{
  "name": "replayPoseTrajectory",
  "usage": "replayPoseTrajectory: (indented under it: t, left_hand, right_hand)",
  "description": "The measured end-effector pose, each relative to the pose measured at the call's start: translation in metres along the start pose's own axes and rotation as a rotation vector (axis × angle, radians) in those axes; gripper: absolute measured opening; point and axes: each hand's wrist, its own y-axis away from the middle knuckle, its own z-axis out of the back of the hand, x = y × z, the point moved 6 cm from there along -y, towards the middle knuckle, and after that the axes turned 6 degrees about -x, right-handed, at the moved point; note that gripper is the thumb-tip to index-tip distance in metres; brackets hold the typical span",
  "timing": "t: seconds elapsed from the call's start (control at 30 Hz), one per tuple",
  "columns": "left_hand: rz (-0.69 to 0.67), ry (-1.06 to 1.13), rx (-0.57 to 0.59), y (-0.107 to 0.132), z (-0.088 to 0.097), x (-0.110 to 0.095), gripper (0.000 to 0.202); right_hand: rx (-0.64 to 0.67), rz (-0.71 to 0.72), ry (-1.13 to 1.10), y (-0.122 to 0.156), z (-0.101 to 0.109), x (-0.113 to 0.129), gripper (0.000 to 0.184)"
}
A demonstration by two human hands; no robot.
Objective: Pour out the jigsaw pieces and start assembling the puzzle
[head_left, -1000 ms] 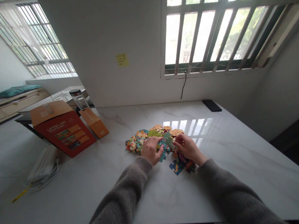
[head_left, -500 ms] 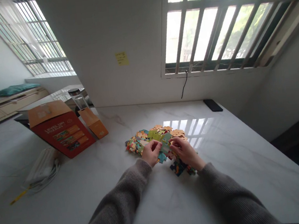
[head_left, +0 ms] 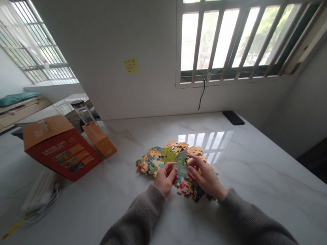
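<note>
My left hand (head_left: 165, 179) pinches a pale green-blue puzzle piece (head_left: 182, 170) at its left edge, thumb and fingers closed. On the other side of that piece is my right hand (head_left: 206, 176), its thumb close to the piece's right edge and its index finger raised apart from the thumb. Whether the thumb touches the piece I cannot tell. Both hands are over a heap of jigsaw pieces (head_left: 150, 160), printed side up in many colours. Plain tan backs (head_left: 195, 150) show at the heap's far right. A yellow-green piece (head_left: 168, 154) lies just beyond my fingers.
A red puzzle box (head_left: 69, 158) and a small orange box (head_left: 102, 142) stand to the left, with a glass bottle (head_left: 84, 113) behind. A white power strip (head_left: 41, 191) with its cable lies nearer. A black phone (head_left: 233, 117) rests at the back right of the marble table (head_left: 277, 172).
The held piece has come slightly lower and nearer to me. My right hand's fingers have spread apart, and pinkish pieces below the hands are now more exposed. The view has shifted slightly.
</note>
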Motion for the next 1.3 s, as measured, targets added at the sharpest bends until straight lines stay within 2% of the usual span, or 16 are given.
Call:
replayPoseTrajectory:
  t: [0.1,0.23,0.4,0.47,0.67,0.8,0.9,0.97,1.07,1.3]
  left_hand:
    - [-0.076,-0.037,0.001,0.002,0.0,-0.005,0.053]
    - [-0.21,-0.067,-0.08,0.002,0.009,-0.012,0.047]
    - [-0.314,-0.205,0.06,0.006,0.0,-0.017,0.053]
    - [-0.311,-0.184,0.069,0.007,-0.001,-0.016,0.054]
    - [-0.256,-0.077,-0.032,-0.002,0.01,-0.009,0.043]
    - [-0.221,-0.081,-0.047,-0.005,0.013,-0.008,0.036]
    - [-0.218,-0.086,-0.038,-0.004,0.012,-0.01,0.035]
    - [-0.229,-0.11,-0.035,-0.002,0.011,-0.013,0.034]
    - [-0.267,-0.182,-0.006,0.002,0.01,-0.019,0.034]
    - [-0.266,-0.242,0.15,0.006,0.011,-0.023,0.044]
  right_hand:
    - [0.106,-0.035,-0.061,0.005,-0.013,0.004,0.031]
    - [0.097,-0.151,-0.254,0.007,-0.018,0.001,0.038]
    - [0.028,-0.22,-0.365,0.012,-0.021,0.001,0.045]
    - [0.041,-0.228,-0.39,0.015,-0.025,0.0,0.042]
    - [0.046,-0.218,-0.414,0.015,-0.029,-0.005,0.022]
    - [0.05,-0.195,-0.391,0.014,-0.025,-0.003,0.022]
    - [0.069,-0.145,-0.415,0.013,-0.024,0.004,0.036]
    - [0.081,-0.107,-0.364,0.013,-0.023,0.007,0.034]
    - [0.065,-0.08,-0.289,0.013,-0.021,0.007,0.028]
    - [0.043,0.0,-0.159,0.012,-0.016,0.009,0.035]
